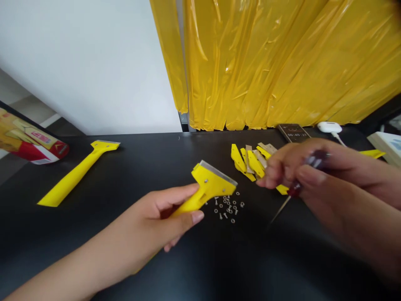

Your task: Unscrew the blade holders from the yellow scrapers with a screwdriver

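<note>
My left hand [169, 219] is closed round the handle of a yellow scraper [208, 186], its wide head with a metal blade edge tilted up and to the right. Two screws show on that head. In my right hand [313, 175] is a screwdriver [294, 189] with a dark red handle, its thin shaft slanting down to the left, apart from the scraper. Small screws and nuts [230, 207] lie scattered on the black table just beyond the scraper head. A pile of yellow plates and metal blades [250, 161] sits behind, partly hidden by my right hand.
A second yellow scraper [78, 169] lies at the left, near a red and yellow package [34, 140]. At the back right are a phone [293, 133] showing a timer, a white earbud case [329, 127] with a cable, and a white box [388, 144]. Yellow plastic sheeting [266, 62] hangs behind the table.
</note>
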### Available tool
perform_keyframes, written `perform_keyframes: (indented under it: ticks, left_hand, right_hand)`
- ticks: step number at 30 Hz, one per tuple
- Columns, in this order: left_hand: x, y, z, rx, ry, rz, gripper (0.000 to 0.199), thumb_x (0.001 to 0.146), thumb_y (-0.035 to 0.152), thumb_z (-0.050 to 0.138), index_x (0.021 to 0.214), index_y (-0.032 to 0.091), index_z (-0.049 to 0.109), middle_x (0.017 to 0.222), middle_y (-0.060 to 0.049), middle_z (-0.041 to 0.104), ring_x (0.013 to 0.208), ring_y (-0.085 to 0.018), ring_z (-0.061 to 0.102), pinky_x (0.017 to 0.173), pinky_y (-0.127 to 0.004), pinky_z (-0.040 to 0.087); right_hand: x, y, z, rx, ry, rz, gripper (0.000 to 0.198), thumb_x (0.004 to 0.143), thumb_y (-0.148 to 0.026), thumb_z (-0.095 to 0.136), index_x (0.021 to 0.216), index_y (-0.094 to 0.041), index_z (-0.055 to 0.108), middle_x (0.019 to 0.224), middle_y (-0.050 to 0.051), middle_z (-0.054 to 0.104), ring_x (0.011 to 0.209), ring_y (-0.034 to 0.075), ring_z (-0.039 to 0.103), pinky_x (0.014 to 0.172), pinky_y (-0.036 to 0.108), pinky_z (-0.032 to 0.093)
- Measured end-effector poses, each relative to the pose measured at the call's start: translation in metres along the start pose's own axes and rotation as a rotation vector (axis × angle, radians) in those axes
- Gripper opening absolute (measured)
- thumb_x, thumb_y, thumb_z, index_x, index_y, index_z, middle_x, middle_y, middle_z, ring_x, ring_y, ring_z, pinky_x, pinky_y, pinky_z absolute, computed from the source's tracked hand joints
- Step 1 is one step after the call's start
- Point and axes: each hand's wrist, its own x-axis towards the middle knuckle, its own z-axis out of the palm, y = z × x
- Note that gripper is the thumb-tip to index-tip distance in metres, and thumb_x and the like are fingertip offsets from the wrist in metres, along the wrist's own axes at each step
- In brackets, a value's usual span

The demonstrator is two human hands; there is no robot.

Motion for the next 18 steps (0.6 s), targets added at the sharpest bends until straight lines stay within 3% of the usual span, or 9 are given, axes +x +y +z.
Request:
perform_keyframes:
  ticks: [3,6,11,14,18]
  left_hand:
    - [-0.005,-0.001,-0.002,0.370,0.252,0.266,0.043,0.101,0.045,0.071,0.141,0.031,0.073,0.101,-0.005,0.071,0.096,-0.024,0.066,0.084,-0.030,0.055]
    - [-0.007,-0.008,0.001,0.702,0.312,0.424,0.047,0.107,0.037,0.059,0.155,0.037,0.062,0.124,-0.006,0.071,0.109,-0.026,0.066,0.092,-0.033,0.056]
    - [-0.006,-0.018,0.009,0.996,0.357,0.508,0.055,0.109,0.032,0.051,0.163,0.022,0.053,0.130,-0.015,0.071,0.114,-0.033,0.065,0.097,-0.047,0.056]
    - [-0.005,-0.017,0.010,1.078,0.373,0.511,0.054,0.110,0.031,0.049,0.161,0.015,0.055,0.126,-0.017,0.073,0.111,-0.035,0.064,0.098,-0.053,0.055]
    - [-0.004,-0.016,0.009,1.137,0.364,0.527,0.050,0.110,0.030,0.048,0.157,0.015,0.060,0.122,-0.016,0.074,0.108,-0.034,0.064,0.097,-0.053,0.056]
  right_hand:
    - [0.000,0.012,0.014,0.389,-0.126,0.374,0.019,0.108,-0.032,0.055,0.094,-0.025,0.067,0.086,0.000,0.063,0.068,0.013,0.060,0.060,0.025,0.053]
    - [-0.003,0.014,0.030,0.503,-0.314,0.570,0.029,0.104,-0.047,0.065,0.090,-0.021,0.066,0.074,-0.004,0.050,0.059,0.009,0.039,0.049,0.020,0.035]
    - [-0.003,0.011,0.046,0.588,-0.459,0.785,0.038,0.093,-0.048,0.081,0.082,-0.018,0.060,0.068,-0.008,0.041,0.055,0.005,0.025,0.047,0.020,0.018]
    - [-0.002,0.014,0.050,0.661,-0.447,0.862,0.039,0.090,-0.047,0.084,0.082,-0.019,0.058,0.067,-0.009,0.041,0.053,0.004,0.026,0.047,0.020,0.019]
    - [-0.002,0.018,0.050,0.893,-0.435,0.896,0.036,0.087,-0.041,0.087,0.083,-0.019,0.059,0.068,-0.010,0.043,0.052,0.004,0.026,0.048,0.020,0.021]
